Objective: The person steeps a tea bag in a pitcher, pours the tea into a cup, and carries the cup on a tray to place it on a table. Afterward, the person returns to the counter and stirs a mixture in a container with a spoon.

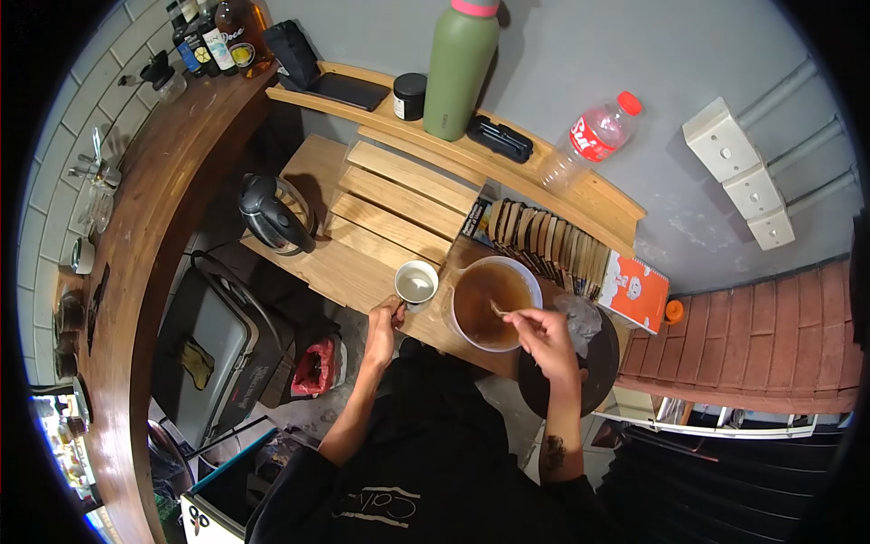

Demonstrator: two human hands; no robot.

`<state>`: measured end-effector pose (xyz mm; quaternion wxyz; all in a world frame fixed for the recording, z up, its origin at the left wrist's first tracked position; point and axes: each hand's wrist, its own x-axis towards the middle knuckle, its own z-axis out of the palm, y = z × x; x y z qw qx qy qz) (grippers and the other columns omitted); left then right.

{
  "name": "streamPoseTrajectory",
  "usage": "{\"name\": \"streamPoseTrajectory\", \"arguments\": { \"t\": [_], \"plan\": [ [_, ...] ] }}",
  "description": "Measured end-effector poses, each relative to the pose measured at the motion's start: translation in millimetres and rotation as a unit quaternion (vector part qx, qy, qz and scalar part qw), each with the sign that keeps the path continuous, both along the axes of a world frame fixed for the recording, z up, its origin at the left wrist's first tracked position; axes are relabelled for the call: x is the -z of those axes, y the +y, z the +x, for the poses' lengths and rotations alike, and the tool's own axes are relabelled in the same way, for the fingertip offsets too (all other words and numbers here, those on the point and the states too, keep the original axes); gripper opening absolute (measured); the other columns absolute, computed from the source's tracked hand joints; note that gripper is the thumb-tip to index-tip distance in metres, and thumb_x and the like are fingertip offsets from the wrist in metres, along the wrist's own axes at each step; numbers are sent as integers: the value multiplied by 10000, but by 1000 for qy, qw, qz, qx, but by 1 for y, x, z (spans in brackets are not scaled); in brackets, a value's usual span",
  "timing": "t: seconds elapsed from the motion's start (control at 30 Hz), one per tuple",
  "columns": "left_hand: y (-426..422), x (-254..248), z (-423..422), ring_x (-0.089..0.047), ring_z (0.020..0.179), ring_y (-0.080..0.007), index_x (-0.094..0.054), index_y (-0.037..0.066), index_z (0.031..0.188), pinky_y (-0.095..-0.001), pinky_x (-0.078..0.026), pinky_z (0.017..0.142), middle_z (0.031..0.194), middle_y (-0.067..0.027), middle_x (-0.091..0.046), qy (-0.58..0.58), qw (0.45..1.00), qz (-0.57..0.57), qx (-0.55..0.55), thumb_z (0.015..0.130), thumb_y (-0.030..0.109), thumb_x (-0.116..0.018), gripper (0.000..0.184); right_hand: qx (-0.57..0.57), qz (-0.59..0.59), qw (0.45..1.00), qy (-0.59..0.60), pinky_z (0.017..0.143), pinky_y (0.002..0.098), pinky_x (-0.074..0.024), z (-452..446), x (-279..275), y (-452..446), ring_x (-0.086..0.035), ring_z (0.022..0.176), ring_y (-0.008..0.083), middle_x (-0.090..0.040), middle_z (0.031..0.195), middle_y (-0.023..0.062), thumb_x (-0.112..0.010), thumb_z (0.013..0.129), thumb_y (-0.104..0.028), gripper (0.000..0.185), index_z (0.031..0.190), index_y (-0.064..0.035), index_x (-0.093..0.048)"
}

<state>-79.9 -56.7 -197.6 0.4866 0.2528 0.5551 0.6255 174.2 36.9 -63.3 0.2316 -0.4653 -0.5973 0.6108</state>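
Note:
My left hand (384,328) is closed on the handle of a mug (417,282) with a pale inside, at the front edge of the wooden table. To its right stands a round, clear plastic tub (536,288) of brown liquid (485,286). My right hand (542,337) is over the tub's near right rim, its fingers pinched on a spoon (497,308) whose lower end is in the liquid. Most of the spoon is hidden by the liquid and my fingers.
A slatted wooden stand (399,195) and electric kettle (276,218) are at the left. Behind the tub stands a row of books (548,240). The shelf holds a green bottle (460,72) and a plastic bottle (594,136). A crumpled plastic bag (580,319) lies near my right hand.

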Motion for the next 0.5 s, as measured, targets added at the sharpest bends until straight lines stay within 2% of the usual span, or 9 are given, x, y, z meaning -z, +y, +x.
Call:
{"name": "streamPoseTrajectory", "arguments": {
  "t": [0.03,0.07,0.2,0.27,0.33,0.43,0.5],
  "plan": [
    [1,1,1,-292,665,-94,-400,105,728,-272,-270,611,735,23,-352,-1,1000,0,1,906,381,-385,329,-8,4,1000,-28,475,191,-294,-3,1,-2,-403,528,11,-520,639,-56,-584,969,-89,180,1013,50,-689],
    [0,3,1,-295,667,-94,-402,102,731,-271,-274,613,738,22,-357,-2,1000,-3,6,906,377,-382,327,-11,4,1000,10,475,189,-296,-4,2,-3,-410,529,10,-513,631,-58,-588,967,-90,179,1005,51,-692],
    [2,5,2,-299,677,-94,-408,100,741,-267,-271,615,736,24,-358,8,999,0,41,910,376,-378,325,12,32,999,30,469,193,-291,-8,-33,0,-406,525,10,-511,629,-53,-588,969,-95,178,989,50,-690],
    [5,12,4,-278,631,-88,-365,104,709,-262,-255,584,698,25,-336,-16,999,17,33,919,305,-356,290,15,41,998,43,469,195,-287,-9,-31,1,-400,524,10,-504,626,-54,-586,972,-103,183,987,48,-688],
    [8,7,10,-279,633,-87,-362,105,712,-261,-254,584,700,24,-338,-13,999,15,33,921,312,-355,293,4,25,998,62,470,200,-296,-6,-15,2,-404,526,13,-507,624,-50,-590,972,-120,193,989,45,-688],
    [8,7,15,-285,635,-85,-367,104,717,-260,-255,585,702,21,-345,-14,999,21,22,925,317,-354,298,-30,25,999,26,465,200,-296,-9,6,-6,-418,530,14,-535,629,-43,-583,973,-120,199,1004,45,-689],
    [7,8,13,-289,636,-84,-375,102,719,-260,-256,586,703,19,-351,-19,999,24,20,928,316,-355,299,-25,3,998,57,472,202,-306,-8,4,-8,-424,539,14,-534,634,-42,-576,976,-116,200,1004,47,-688]
  ]
}}
